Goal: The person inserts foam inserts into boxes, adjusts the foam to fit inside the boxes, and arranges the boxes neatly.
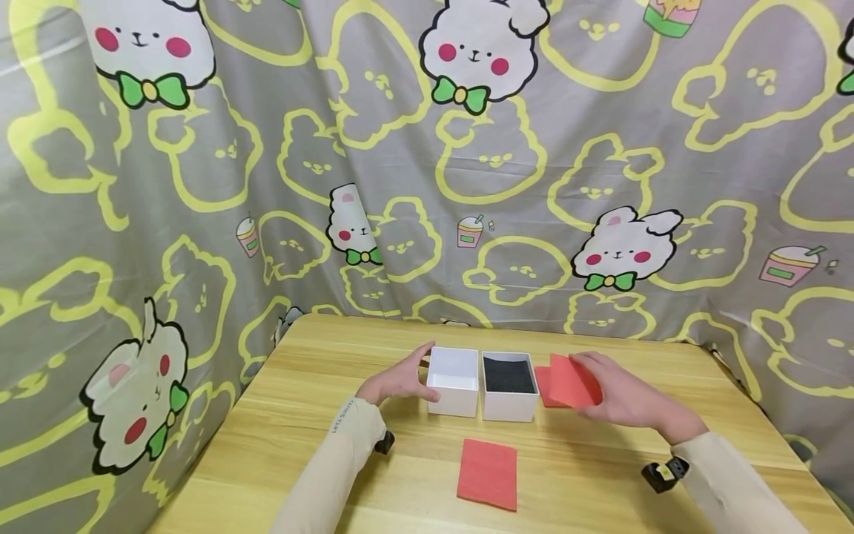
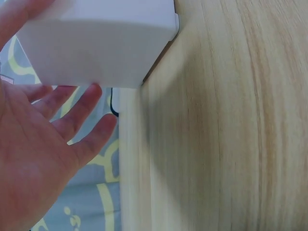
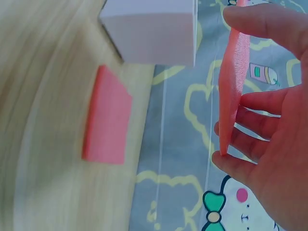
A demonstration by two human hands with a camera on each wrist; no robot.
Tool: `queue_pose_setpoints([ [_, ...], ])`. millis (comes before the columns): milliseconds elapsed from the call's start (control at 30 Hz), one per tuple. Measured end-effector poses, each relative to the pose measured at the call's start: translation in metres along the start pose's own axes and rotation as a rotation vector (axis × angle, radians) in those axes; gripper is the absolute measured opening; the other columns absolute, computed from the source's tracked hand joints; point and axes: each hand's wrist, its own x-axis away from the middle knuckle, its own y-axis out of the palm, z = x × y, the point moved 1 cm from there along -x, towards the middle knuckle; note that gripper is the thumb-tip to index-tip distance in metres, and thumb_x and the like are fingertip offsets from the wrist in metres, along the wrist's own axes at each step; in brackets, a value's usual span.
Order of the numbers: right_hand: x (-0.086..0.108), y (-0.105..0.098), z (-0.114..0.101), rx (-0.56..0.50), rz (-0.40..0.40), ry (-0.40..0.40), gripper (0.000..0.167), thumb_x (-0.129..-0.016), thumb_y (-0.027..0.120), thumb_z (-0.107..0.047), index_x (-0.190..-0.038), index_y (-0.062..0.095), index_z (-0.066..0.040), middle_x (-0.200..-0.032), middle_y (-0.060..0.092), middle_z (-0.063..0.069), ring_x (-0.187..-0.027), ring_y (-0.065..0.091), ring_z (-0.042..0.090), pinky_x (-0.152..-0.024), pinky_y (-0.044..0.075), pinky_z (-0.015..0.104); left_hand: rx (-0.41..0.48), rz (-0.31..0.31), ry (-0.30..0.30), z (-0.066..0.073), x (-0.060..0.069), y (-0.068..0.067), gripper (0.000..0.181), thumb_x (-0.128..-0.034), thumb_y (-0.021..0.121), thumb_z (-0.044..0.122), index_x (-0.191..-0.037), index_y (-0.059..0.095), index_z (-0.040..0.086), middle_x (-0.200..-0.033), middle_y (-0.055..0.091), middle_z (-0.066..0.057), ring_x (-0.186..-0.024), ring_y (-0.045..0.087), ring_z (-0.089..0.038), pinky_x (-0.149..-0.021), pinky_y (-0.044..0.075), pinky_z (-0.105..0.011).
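Observation:
Two white open-topped boxes stand side by side on the table. My left hand (image 1: 395, 381) grips the left white box (image 1: 453, 401), thumb at the near side and fingers toward the far side. Its inside looks white. The right white box (image 1: 510, 409) has a dark sheet (image 1: 508, 377) inside. To its right, my right hand (image 1: 626, 394) pinches a red foam sheet (image 1: 571, 381) by its edges; the right wrist view shows that sheet (image 3: 233, 82) edge-on, raised off the table. Another red foam sheet (image 3: 109, 120) lies on the table, partly covered in the head view.
One more red sheet (image 1: 487, 475) lies flat on the wooden table (image 1: 293, 475), in front of the boxes. A grey patterned curtain (image 1: 400, 170) hangs behind the table and along its sides. Black devices (image 1: 660, 475) are strapped to both wrists.

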Motion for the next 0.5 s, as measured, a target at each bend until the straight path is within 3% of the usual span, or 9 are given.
queue_pose_setpoints([
  [300, -0.021, 0.002, -0.019, -0.030, -0.028, -0.004, 0.087, -0.066, 0.084, -0.032, -0.136, 0.043, 0.000, -0.127, 0.046, 0.015, -0.103, 0.047, 0.028, -0.072, 0.049, 0.037, 0.036, 0.006, 0.004, -0.003, -0.001, 0.000, 0.106, -0.0719, 0.083, 0.020, -0.150, 0.013, 0.003, -0.144, 0.033, -0.013, -0.128, 0.036, -0.031, -0.101, 0.033, -0.048],
  [500, -0.034, 0.005, -0.030, -0.033, -0.044, -0.039, 0.087, -0.068, 0.082, -0.035, -0.136, 0.042, 0.001, -0.128, 0.046, 0.015, -0.105, 0.047, 0.027, -0.077, 0.049, 0.039, 0.068, 0.009, -0.021, -0.006, 0.000, 0.001, 0.103, -0.0718, 0.083, 0.022, -0.150, 0.017, 0.010, -0.145, 0.032, -0.009, -0.127, 0.037, -0.028, -0.101, 0.034, -0.046],
])
